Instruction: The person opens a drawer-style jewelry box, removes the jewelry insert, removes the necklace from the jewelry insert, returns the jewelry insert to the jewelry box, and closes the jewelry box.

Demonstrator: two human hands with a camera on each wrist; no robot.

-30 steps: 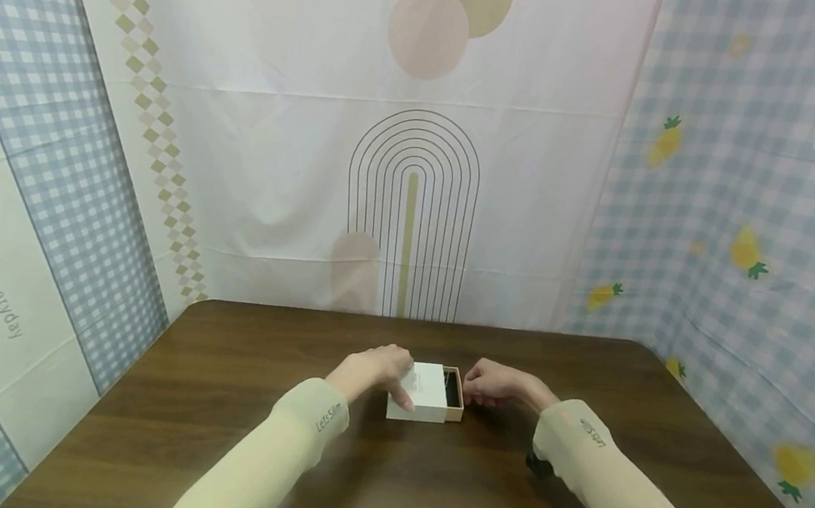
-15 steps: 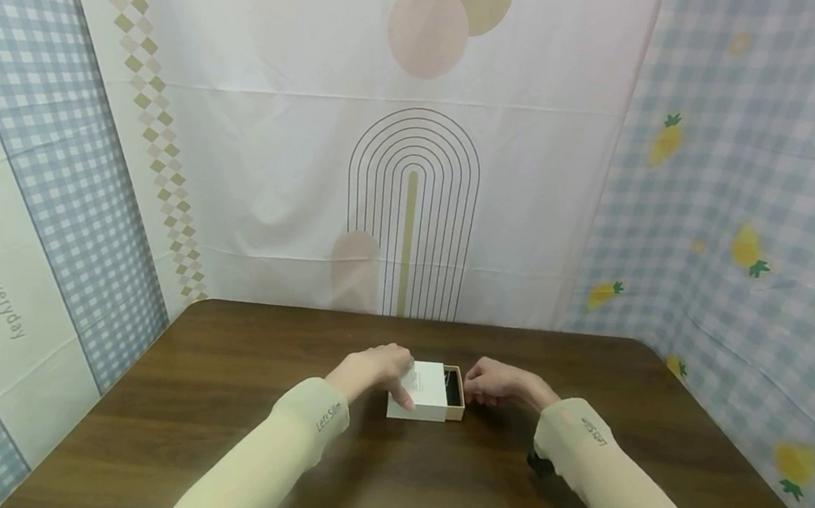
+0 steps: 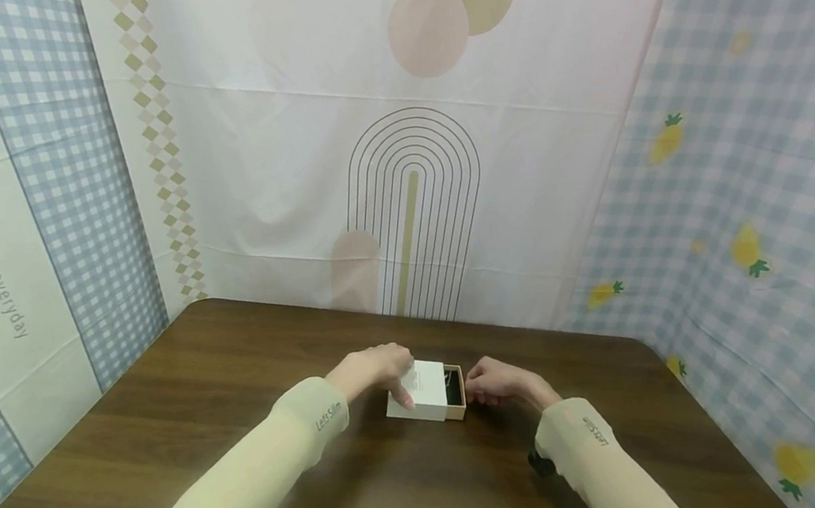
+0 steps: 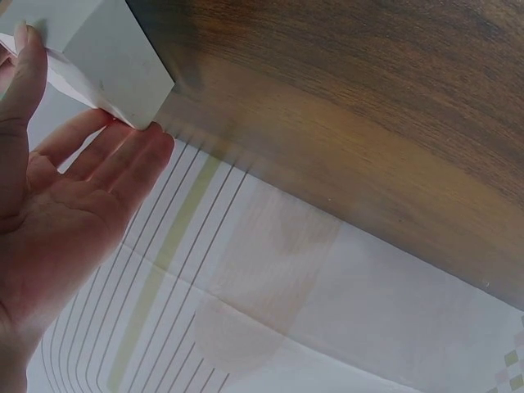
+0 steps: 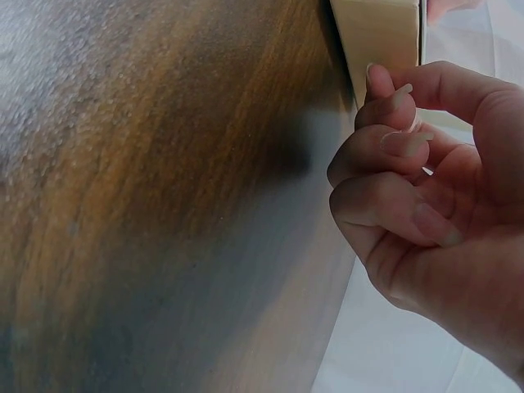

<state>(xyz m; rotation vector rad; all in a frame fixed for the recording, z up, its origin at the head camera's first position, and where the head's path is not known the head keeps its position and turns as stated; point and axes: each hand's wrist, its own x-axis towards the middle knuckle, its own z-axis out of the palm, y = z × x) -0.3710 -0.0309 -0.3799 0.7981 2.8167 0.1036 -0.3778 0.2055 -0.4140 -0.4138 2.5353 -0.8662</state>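
A small white cardboard box with faint print on its lid lies on the brown table, its tan inner tray partly slid out of the right end. Something dark with a thin light strip shows inside the tray. From the left side my left hand grips the white sleeve, thumb on the near edge and fingers along the far side; the left wrist view shows the left hand at the sleeve's edge. My right hand has its fingers curled, thumb and forefinger pinching at the tray's end. In the right wrist view, the tray wall meets those fingertips.
The dark wooden table spreads around the box, with rounded far corners. Behind it hangs a white patterned cloth. Blue checked cloths hang at the left and right sides.
The tray's end and my right hand have shifted very slightly to the right, showing a little more of the tray. My left hand and the sleeve stay almost still.
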